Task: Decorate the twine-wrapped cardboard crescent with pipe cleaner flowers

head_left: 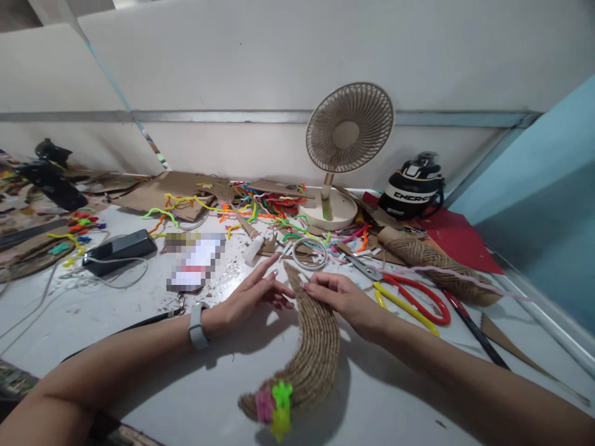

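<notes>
A curved, crescent-shaped piece [320,337] covered in rows of brown twine is held just above the white table. Its bare cardboard-like tip points away from me, and pink, green and yellow fuzzy decorations [280,402] sit at its near end. My right hand [341,297] pinches the piece near that far tip, thumb and fingers closed on its right edge. My left hand [258,290], with a grey watch on the wrist, is open beside the tip, fingers spread. Whether its fingertips touch the piece I cannot tell.
Beyond the hands lie colourful pipe cleaners [260,207], a roll of tape [309,254] and a small fan [348,130]. Red-handled scissors [418,297], a twine roll [437,266] and a black jug [413,189] are on the right. A dark power bank [121,251] with cables lies left.
</notes>
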`<state>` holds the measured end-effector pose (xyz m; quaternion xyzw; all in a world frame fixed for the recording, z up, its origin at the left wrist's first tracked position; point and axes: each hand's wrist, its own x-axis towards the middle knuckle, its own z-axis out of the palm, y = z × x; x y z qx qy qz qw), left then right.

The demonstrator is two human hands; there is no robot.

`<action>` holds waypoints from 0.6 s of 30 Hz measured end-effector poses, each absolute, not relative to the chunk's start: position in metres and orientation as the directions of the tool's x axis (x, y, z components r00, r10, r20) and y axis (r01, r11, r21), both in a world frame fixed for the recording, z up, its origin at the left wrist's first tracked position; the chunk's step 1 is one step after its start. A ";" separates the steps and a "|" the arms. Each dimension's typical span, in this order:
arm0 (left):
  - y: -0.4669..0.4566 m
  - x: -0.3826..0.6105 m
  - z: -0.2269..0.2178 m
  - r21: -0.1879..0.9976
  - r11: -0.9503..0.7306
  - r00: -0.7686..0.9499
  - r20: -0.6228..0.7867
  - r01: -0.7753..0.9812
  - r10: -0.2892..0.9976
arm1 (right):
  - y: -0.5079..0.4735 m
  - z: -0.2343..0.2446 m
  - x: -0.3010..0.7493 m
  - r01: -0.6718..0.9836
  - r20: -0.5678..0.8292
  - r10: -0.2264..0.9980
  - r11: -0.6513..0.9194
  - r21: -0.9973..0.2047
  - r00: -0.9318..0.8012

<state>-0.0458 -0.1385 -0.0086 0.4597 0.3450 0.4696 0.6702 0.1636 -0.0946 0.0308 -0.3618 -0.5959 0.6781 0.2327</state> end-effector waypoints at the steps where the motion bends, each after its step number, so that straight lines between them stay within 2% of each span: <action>1: -0.136 -0.047 -0.010 0.930 0.155 0.305 -0.049 -0.332 0.951 | -0.093 0.032 0.164 0.042 -0.188 0.800 -0.199 -0.979 -0.570; 3: -0.132 -0.048 -0.013 0.931 0.151 0.250 -0.067 -0.331 0.966 | -0.090 0.036 0.165 -0.132 -0.165 0.878 -0.248 -0.960 -0.450; 6: -0.128 -0.049 -0.013 0.963 0.048 0.186 0.002 -0.266 0.983 | -0.089 0.041 0.166 -0.339 -0.179 0.908 -0.316 -0.886 -0.378; 8: -0.129 -0.049 -0.009 0.976 -0.002 0.225 0.052 -0.216 0.973 | -0.093 0.043 0.165 -0.379 -0.188 0.892 -0.354 -0.855 -0.410; 11: -0.133 -0.046 0.000 0.989 -0.039 0.387 0.091 -0.140 0.918 | -0.103 0.043 0.161 -0.370 -0.206 0.856 -0.406 -0.836 -0.474; 15: -0.139 -0.035 0.005 0.989 0.044 0.540 0.039 -0.139 0.841 | -0.110 0.039 0.158 -0.418 -0.178 0.872 -0.386 -0.822 -0.456; 18: -0.139 -0.020 0.002 0.969 0.104 0.534 0.032 -0.223 0.845 | -0.109 0.037 0.158 -0.453 -0.141 0.901 -0.336 -0.826 -0.411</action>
